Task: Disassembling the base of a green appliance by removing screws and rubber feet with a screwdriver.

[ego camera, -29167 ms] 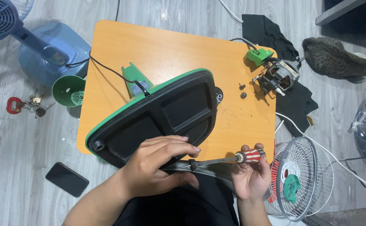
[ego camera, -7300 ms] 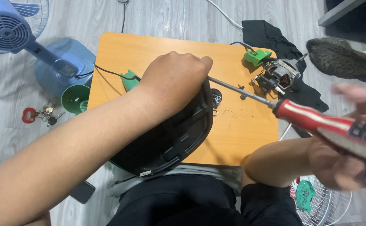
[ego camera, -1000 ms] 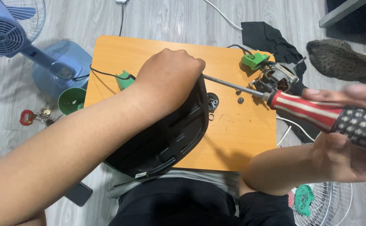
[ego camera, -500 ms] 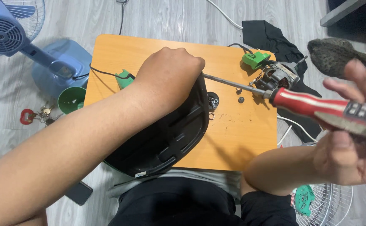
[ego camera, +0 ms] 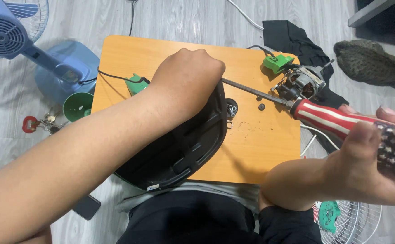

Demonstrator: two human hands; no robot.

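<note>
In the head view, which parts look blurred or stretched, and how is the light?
Head view: the right hand and screwdriver handle sit close to the lens, oversized and slightly soft; the left hand on the black base is sharp; light is even and soft, with only faint shadows on the table and no glare.

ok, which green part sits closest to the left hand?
The green piece on the table beside the left hand; the green cup stands on the floor, the green clip near the motor.
</note>
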